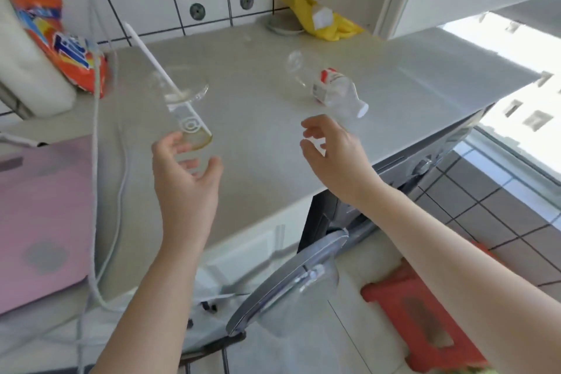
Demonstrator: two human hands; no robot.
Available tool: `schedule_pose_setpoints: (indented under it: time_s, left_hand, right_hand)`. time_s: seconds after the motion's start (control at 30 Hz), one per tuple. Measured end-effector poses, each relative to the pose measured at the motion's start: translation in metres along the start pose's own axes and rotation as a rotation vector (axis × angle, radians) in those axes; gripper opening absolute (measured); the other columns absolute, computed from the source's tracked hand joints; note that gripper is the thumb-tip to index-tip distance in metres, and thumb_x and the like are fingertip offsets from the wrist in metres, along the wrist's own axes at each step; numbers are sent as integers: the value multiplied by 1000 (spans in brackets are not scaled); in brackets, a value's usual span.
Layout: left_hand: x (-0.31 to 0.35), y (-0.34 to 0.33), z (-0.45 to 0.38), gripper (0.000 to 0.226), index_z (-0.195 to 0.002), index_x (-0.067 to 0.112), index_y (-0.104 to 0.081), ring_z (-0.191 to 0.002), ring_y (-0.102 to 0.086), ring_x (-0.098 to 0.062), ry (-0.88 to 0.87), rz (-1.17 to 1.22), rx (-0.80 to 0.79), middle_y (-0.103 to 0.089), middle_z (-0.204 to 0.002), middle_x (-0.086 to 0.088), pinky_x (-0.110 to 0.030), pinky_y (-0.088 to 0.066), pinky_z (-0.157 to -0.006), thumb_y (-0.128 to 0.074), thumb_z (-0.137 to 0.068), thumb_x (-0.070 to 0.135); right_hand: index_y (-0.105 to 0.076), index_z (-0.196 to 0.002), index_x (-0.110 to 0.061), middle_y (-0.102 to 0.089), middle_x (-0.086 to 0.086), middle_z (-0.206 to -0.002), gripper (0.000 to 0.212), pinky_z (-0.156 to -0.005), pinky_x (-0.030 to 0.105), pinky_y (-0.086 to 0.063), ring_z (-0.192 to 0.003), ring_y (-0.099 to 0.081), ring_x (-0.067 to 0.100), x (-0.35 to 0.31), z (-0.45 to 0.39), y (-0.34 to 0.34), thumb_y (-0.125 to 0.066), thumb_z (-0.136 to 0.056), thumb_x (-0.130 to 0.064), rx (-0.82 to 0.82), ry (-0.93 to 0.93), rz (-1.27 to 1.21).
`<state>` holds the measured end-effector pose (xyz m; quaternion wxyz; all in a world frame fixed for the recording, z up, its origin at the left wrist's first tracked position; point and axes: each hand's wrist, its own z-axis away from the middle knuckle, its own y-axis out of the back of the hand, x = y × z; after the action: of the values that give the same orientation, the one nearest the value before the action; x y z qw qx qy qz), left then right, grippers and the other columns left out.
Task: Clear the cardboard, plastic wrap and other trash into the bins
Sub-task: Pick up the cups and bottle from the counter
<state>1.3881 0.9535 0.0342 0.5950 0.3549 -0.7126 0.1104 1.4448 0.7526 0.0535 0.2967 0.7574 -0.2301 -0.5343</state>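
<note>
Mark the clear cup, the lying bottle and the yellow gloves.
clear cup [191,124]: head view, printed side wall.
bottle [328,83]: head view, paper label.
yellow gloves [324,32]: head view, bare yellow rubber.

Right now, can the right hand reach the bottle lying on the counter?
Probably yes: the right hand is open just short of the bottle, with only bare countertop between them.

Left hand [185,179] holds clear cup [188,118]; right hand [337,155] hovers beside bottle [337,91].

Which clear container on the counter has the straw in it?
The plastic cup by the left hand; the labelled bottle has a white cap instead.
</note>
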Motion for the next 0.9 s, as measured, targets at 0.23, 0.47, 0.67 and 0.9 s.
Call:
schedule_pose_setpoints:
  time_s: [0.23,0.47,0.67,0.9]
  left_hand:
    - [-12,-16,-51,97,-146,6,-14,-133,-31,-24,1,15,116,-24,-142,-13,-21,-31,-109,-77,-73,14]
    - [-20,-34,-86,109,-147,24,-7,-138,-27,-17,95,119,88,-21,-149,-12,-17,-35,-99,-83,-67,24]
    - [-19,-48,-90,106,-147,23,-11,-114,-49,-16,78,129,137,-41,-136,-9,6,-37,-64,-81,-68,15]
    - [-22,-60,-85,104,-145,14,-20,-123,-46,-20,40,92,91,-37,-136,-6,-11,-48,-85,-85,-63,21]
  right_hand:
    - [-47,-131,-8,-46,13,-134,40,-105,34,-27,-132,-33,34,13,-80,1,-51,-92,-19,-3,49,322]
    - [-35,-139,-6,-32,12,-147,56,-113,46,-27,-138,-23,39,50,-126,1,-53,-90,-26,-36,48,689]
    - [-24,-141,-12,-25,9,-146,66,-98,51,-41,-126,-34,41,72,-136,-2,-58,-89,-34,-58,-114,736]
    - [-29,-134,-10,-31,15,-129,79,-88,51,-47,-111,-44,42,62,-144,-7,-71,-77,-46,-21,-168,624]
